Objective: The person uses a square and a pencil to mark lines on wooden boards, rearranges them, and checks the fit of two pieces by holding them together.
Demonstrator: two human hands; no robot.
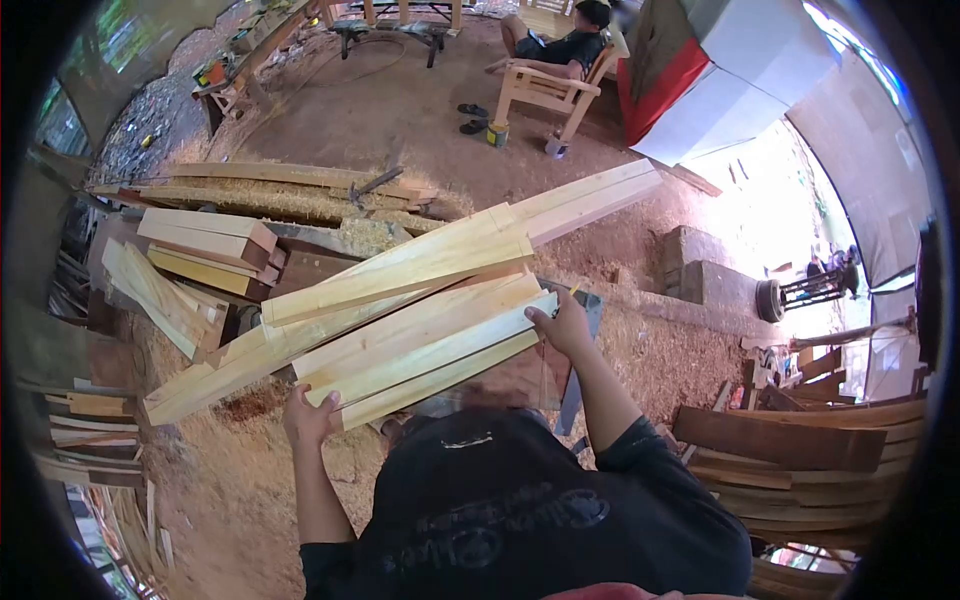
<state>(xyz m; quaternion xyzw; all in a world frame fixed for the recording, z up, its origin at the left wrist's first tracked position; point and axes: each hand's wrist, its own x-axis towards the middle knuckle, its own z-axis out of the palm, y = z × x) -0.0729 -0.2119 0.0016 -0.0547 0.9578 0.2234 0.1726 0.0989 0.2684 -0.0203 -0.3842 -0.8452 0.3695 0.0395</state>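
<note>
– why was the pale board (425,355) held at both ends?
– probably to keep its length steady; it lay slantwise beside other boards (420,323) over the bench (500,387).
– and the hands?
– the left hand (308,418) pinched the lower-left end, thumb on top; the right hand (563,325) pinched the far end likewise. fingers underneath were hidden. the left forearm pointed forward, the right slanted inward.

left hand (310,418): fingers at pale board (430,350)'s near end | right hand (563,325): fingers at its far end | long planks (400,278): just beyond fingers | seated person (578,50): well beyond right fingers
</note>
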